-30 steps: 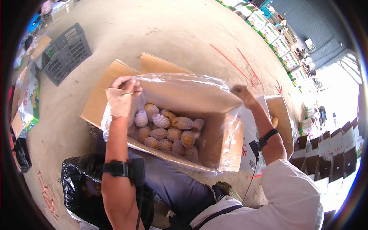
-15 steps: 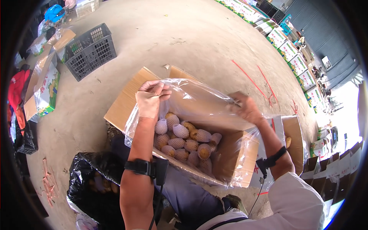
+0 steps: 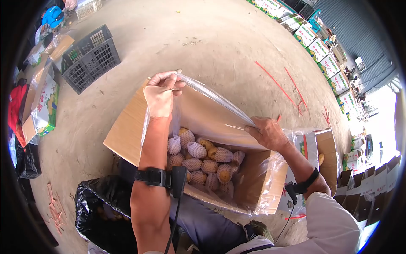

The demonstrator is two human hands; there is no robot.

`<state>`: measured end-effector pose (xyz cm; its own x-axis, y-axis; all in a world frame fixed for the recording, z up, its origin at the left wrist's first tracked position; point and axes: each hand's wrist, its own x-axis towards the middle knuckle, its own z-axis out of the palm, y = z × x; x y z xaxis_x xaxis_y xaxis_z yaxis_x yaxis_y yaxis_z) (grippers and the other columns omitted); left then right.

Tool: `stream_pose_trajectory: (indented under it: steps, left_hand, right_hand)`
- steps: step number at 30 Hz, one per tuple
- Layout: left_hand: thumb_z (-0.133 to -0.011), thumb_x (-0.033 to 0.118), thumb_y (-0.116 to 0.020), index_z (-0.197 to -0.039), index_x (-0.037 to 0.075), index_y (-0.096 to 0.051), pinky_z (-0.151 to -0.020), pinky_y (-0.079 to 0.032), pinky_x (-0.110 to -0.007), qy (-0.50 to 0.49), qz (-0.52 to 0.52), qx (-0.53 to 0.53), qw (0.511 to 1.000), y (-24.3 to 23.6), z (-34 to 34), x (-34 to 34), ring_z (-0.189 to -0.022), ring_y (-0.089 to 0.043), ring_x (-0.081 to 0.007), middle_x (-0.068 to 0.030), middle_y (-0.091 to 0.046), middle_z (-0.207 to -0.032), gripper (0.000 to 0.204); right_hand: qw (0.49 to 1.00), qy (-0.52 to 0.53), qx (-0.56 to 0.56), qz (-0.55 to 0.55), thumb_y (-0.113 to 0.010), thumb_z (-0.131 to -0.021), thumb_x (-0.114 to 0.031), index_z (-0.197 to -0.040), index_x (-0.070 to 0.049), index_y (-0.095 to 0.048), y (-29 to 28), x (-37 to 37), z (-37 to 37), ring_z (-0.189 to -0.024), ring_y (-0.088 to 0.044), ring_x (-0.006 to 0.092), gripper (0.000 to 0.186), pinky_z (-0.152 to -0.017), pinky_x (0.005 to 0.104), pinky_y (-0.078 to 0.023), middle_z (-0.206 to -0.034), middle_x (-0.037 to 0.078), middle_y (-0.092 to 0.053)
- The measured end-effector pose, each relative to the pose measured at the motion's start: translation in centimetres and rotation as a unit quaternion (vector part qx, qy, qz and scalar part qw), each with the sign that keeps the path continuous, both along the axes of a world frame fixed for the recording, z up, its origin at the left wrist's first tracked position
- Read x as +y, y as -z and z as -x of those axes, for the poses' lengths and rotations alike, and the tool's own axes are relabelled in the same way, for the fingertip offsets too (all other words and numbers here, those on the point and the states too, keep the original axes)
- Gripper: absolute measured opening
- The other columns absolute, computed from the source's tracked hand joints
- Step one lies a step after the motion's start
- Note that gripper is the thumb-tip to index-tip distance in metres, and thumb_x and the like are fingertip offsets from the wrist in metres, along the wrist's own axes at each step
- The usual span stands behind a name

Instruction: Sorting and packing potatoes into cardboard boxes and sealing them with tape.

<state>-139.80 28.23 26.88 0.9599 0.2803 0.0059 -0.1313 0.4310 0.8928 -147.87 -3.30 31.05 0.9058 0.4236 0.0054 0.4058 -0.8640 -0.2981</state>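
An opened cardboard box stands in front of me, lined with a clear plastic bag. Yellowish fruits in white foam nets fill its left part; bare cardboard shows inside on the right. At the far left corner my left hand pinches the bag's edge, its fingers closed. My right hand grips the same edge at the far right side. Between both hands the plastic is pulled taut in a gathered strip along the far wall. The left forearm hides part of the box's left side.
A black plastic bag with fruit inside sits at my lower left. Behind it, farther off, are a grey plastic crate and a printed carton. Another open carton stands to the right. Red straps lie on the floor.
My right hand, blurred before, has moved down and now grips the bag's edge. My left hand has risen slightly, and the loose plastic has drawn into a tight strip.
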Motion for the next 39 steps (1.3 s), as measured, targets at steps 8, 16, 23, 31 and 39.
stream_pose_trajectory:
  steps: [8,16,23,31,39]
  left_hand:
    - [-0.096,0.017,-0.062,-0.099,-0.001,-0.067,-0.047,-0.046,-0.025,-0.005,-0.145,0.012,0.989,1.8,-2.5,-0.6,-0.06,-0.066,-0.0131,-0.0079,-0.069,-0.082,0.02]
    - [-0.094,0.036,-0.064,-0.118,-0.008,-0.059,-0.051,-0.052,-0.032,0.074,-0.175,0.133,0.973,4.8,-0.3,-0.2,-0.061,-0.069,-0.0212,-0.0172,-0.069,-0.09,0.05]
    - [-0.088,0.024,-0.07,-0.126,-0.009,-0.052,-0.055,-0.053,-0.03,-0.081,-0.491,0.044,0.866,6.7,9.7,6.4,-0.066,-0.068,-0.0222,-0.023,-0.063,-0.109,0.054]
    - [-0.085,0.02,-0.074,-0.123,-0.004,-0.055,-0.073,-0.052,-0.035,-0.212,-0.435,0.139,0.864,8.2,26.8,11.8,-0.081,-0.062,-0.0207,-0.0175,-0.059,-0.109,0.049]
    - [-0.088,0.017,-0.072,-0.109,-0.004,-0.062,-0.056,-0.053,-0.025,-0.409,-0.131,0.273,0.861,11.4,48.7,20.1,-0.07,-0.064,-0.0129,-0.0082,-0.068,-0.089,0.031]
  right_hand:
    - [1.0,0.006,0.007,-0.007,-0.066,-0.09,-0.022,-0.084,0.0,-0.055,0.1,0.2,-0.7,-0.076,-0.059,0.0446,0.025,-0.065,0.0481,-0.047,-0.076,0.023,-0.059]
    - [0.997,0.033,0.045,-0.057,-0.067,-0.09,-0.018,-0.103,0.0,-0.063,-0.6,-0.2,-1.5,-0.082,-0.063,0.0424,0.023,-0.069,0.0427,-0.05,-0.086,0.025,-0.064]
    - [0.999,0.045,0.022,0.015,-0.067,-0.09,-0.023,-0.101,-0.001,-0.064,0.1,-0.5,-1.4,-0.084,-0.061,0.045,0.026,-0.072,0.0461,-0.05,-0.085,0.026,-0.063]
    - [0.994,0.046,-0.064,0.079,-0.07,-0.086,-0.035,-0.119,-0.003,-0.063,1.1,-0.1,-0.9,-0.089,-0.065,0.0429,0.046,-0.079,0.0468,-0.051,-0.097,0.025,-0.067]
    - [0.967,0.023,-0.236,-0.096,-0.07,-0.088,-0.032,-0.118,0.003,-0.062,-0.5,4.3,2.9,-0.099,-0.065,0.0339,0.047,-0.089,0.0417,-0.051,-0.11,0.022,-0.066]
